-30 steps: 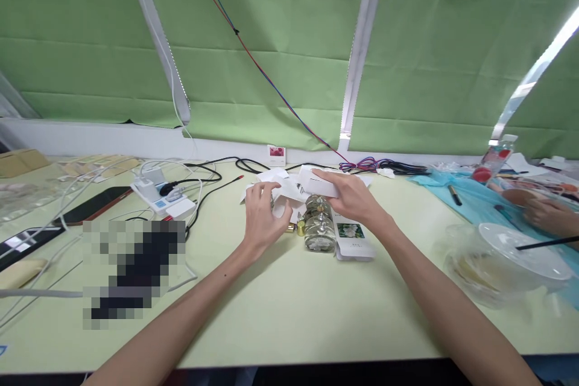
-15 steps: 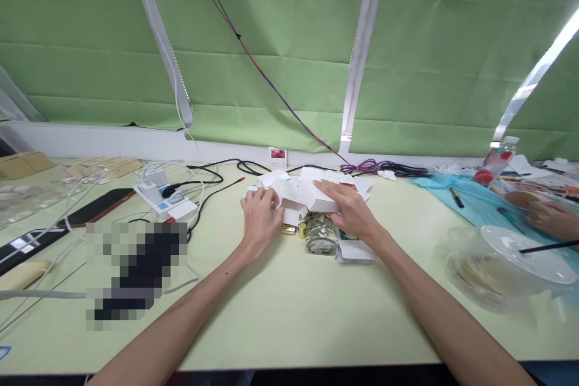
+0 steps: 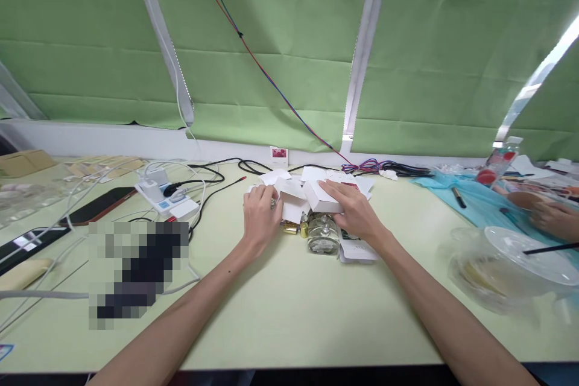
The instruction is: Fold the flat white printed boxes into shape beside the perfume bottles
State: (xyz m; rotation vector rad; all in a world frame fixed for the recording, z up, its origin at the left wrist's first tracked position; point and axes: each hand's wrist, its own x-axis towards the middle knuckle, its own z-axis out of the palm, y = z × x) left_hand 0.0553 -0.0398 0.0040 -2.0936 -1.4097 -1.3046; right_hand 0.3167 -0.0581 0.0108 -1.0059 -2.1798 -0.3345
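A heap of small white cardboard boxes (image 3: 294,193) lies at the middle of the pale green table (image 3: 289,307). My left hand (image 3: 260,217) is curled round the left side of the heap, fingers closed on a white box. My right hand (image 3: 350,208) lies on top of another white box (image 3: 319,198), fingers wrapped over its edge. Just in front of the boxes stand a clear glass bottle (image 3: 322,235) and small gold caps (image 3: 294,228). A flat white carton with a flower print (image 3: 357,249) lies under my right wrist.
A white power strip (image 3: 165,199) with cables, two dark phones (image 3: 97,205) and a blurred patch sit at the left. At the right are a clear plastic bowl with lid (image 3: 506,262), a blue cloth (image 3: 470,202), a bottle (image 3: 500,160) and another person's hand (image 3: 549,217).
Both hands have drawn closer together on the heap of boxes. The right hand has pressed its box down lower over the glass bottle. The left hand's fingers have closed.
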